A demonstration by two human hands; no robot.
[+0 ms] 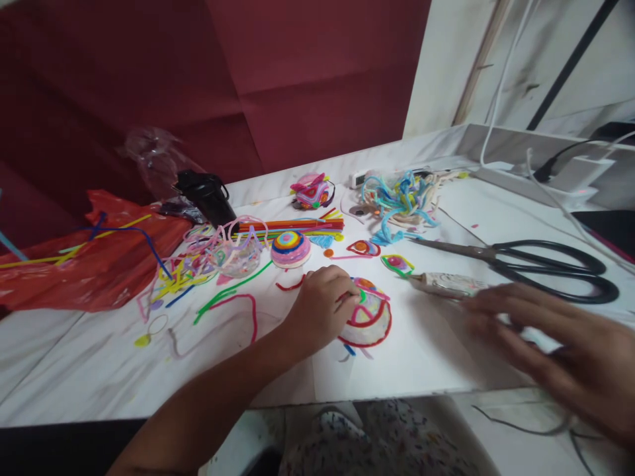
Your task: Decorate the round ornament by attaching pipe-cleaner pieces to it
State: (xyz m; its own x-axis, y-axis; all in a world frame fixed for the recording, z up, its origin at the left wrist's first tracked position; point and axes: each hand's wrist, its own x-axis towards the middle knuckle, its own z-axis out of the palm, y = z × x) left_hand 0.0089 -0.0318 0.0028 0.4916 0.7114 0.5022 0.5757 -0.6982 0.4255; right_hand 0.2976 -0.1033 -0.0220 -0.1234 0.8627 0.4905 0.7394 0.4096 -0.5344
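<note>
My left hand [325,307] is closed at the upper left edge of a round white craft piece [374,330] with red and pink outlines; what its fingertips hold is too small to name. At the right, my right hand [540,337] is blurred, with its fingers stretched out near the back end of a pale glue gun [446,284]. The gun's metal tip points left, toward a green-edged eye-shaped piece [397,264]. A red-edged eye shape [364,248] lies behind it. Black-handled scissors [496,254] rest beyond the gun.
A striped dome [290,250], pipe cleaner bundle [297,227], tangled pink and yellow strips [198,264] and red plastic bag [114,258] are at the left and middle. Blue and cream strands [404,198] lie at the back, a power strip [560,188] at the right.
</note>
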